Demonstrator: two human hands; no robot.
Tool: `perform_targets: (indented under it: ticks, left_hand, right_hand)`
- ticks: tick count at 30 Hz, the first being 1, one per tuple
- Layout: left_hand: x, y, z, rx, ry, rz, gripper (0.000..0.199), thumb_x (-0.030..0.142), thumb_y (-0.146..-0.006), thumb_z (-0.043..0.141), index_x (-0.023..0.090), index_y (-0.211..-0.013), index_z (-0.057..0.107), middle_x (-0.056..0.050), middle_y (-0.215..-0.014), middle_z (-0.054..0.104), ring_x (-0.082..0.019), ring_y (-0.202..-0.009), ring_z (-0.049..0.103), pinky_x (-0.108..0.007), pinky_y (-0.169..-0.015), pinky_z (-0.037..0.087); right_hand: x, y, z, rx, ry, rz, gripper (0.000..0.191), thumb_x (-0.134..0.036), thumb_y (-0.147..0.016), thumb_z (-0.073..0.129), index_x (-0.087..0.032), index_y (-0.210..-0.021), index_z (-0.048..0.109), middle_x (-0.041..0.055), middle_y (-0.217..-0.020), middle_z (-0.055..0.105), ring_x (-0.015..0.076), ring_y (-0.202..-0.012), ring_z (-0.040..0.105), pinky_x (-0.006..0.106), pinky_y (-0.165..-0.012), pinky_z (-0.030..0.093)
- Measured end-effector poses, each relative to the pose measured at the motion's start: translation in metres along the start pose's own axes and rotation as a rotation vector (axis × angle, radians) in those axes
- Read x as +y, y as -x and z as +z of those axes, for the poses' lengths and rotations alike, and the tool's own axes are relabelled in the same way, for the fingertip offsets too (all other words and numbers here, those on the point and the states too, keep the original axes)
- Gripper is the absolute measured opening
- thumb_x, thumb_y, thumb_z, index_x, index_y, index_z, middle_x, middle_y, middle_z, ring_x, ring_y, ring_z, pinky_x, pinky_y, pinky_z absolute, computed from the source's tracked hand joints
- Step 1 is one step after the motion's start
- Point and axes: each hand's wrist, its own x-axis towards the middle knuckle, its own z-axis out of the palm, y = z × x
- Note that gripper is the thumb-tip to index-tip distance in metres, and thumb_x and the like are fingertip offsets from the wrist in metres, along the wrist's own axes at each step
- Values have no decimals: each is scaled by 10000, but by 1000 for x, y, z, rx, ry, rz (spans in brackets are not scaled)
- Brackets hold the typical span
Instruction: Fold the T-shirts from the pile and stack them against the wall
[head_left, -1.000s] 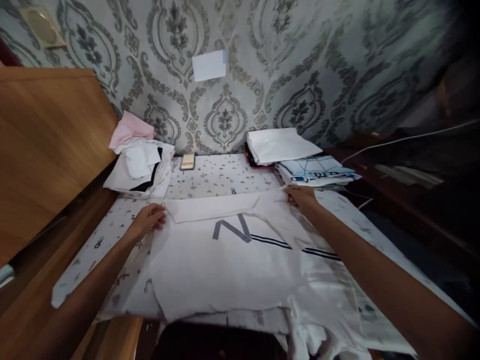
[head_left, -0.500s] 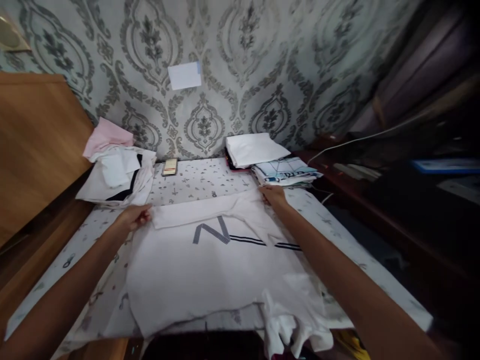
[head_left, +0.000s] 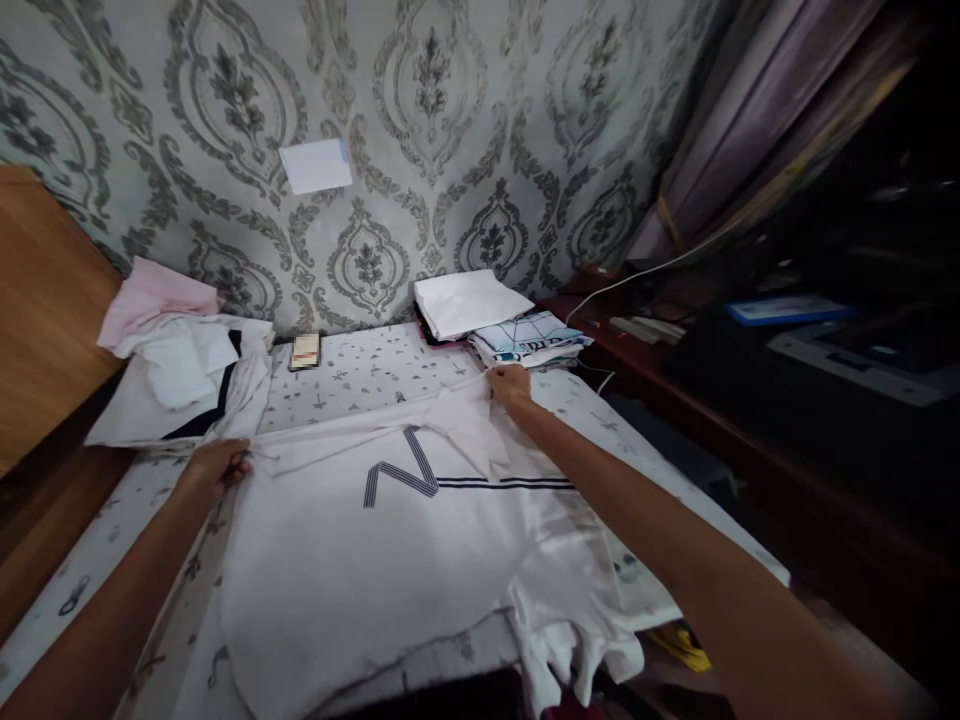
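Note:
A white T-shirt [head_left: 360, 570] with a dark striped zigzag and two dark lines lies spread over the patterned sheet. Its far edge is folded over toward me, with a sleeve lying on the front. My left hand [head_left: 217, 466] pinches the far left corner of that fold. At the fold's far right end, my right hand [head_left: 511, 384] is closed on the cloth, just in front of a folded stack. Crumpled white cloth bunches at the near right and hangs over the front edge.
Folded clothes [head_left: 472, 302] and a printed folded garment [head_left: 531, 340] are stacked by the wall. Pink cloth [head_left: 157, 297] and white clothes [head_left: 180, 365] lie at the left near a wooden panel [head_left: 52, 320]. A small box [head_left: 305, 351] sits between. A dark desk [head_left: 787, 440] stands right.
The camera view has shifted right. Both hands keep hold of the T-shirt's far edge, and the folded strip looks narrower and more tautly drawn, with the sleeve lying further left on the front.

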Motion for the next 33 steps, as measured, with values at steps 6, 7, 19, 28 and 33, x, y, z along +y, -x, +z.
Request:
perform_targets:
  ticks: [6, 7, 19, 28, 33]
  left_hand:
    - [0, 2, 4, 30, -130, 21, 148, 251, -745, 589, 200, -672, 470, 73, -434, 428, -130, -411, 519, -186, -404, 334]
    - [0, 3, 3, 41, -150, 51, 148, 277, -752, 591, 206, -689, 477, 74, -441, 444, -129, -412, 507, -195, -414, 332]
    - [-6, 36, -1, -58, -779, 428, 254, 408, -800, 486, 211, -653, 554, 9, -585, 596, -173, -620, 540, -272, -611, 355]
    - [-13, 38, 22, -120, -460, 458, 257, 418, -674, 570, 180, -726, 654, 22, -604, 555, -158, -627, 513, -265, -608, 363]
    - [-17, 52, 7, -234, -561, 589, 199, 372, -707, 554, 202, -771, 636, 38, -623, 540, -149, -617, 490, -262, -591, 353]
  right_hand:
    - [-7, 20, -15, 34, 124, -71, 165, -292, -845, 581, -196, -850, 714, 88, -847, 711, 220, -824, 649, 260, -663, 452]
    - [-8, 27, -18, 50, 135, -104, 188, -310, -860, 571, -199, -923, 709, 97, -941, 712, 228, -878, 644, 271, -693, 459]
    - [-15, 117, -17, -312, 498, -569, 471, -390, -865, 608, -174, -1282, 576, 140, -1142, 673, 297, -1050, 623, 339, -770, 456]
    - [-15, 109, -35, -306, 341, -618, 201, -240, -844, 541, -207, -927, 722, 57, -872, 737, 219, -799, 662, 297, -699, 445]
    - [-5, 117, -55, -251, 206, -830, 245, -238, -886, 493, -220, -961, 725, 57, -920, 716, 186, -752, 656, 291, -682, 489]
